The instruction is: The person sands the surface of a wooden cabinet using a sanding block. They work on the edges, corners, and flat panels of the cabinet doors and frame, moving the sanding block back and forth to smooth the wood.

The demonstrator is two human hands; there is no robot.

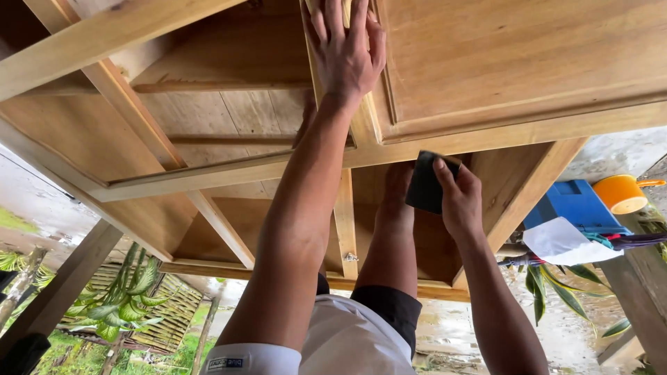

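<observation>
against the lower edge of a pale wooden rail [528, 132] a dark, flat sanding pad [424, 184] is held by the right hand [460, 203], whose grip is closed on it: the thumb is laid along the pad's near face and the other fingers are hidden behind it. the rail is met directly above this grip, and its long axis is seen to run across the view, rising slightly to the right of the grip and falling to the left of it. the pad is tilted, with its upper corner touching the wood. well above and to the left of that grip, the left hand [347, 52] is spread flat, holding nothing, and is pressed on the upright frame piece beside a recessed door panel [500, 55]; the right hand is by far the nearer to the pad. just left of the right grip, a bare leg [392, 236] is stretched toward the cabinet, its foot apparently set against the wood, though the contact is partly hidden. the cabinet is made of unfinished, light-brown boards with visible grain, and open compartments are seen to the left. to the right of the grip a blue box [573, 203], an orange tub [622, 194] and a white sheet [559, 243] are found; far to the left, green plants [128, 292] and a woven fence [170, 316] are seen outdoors over wet ground [458, 326].
</observation>
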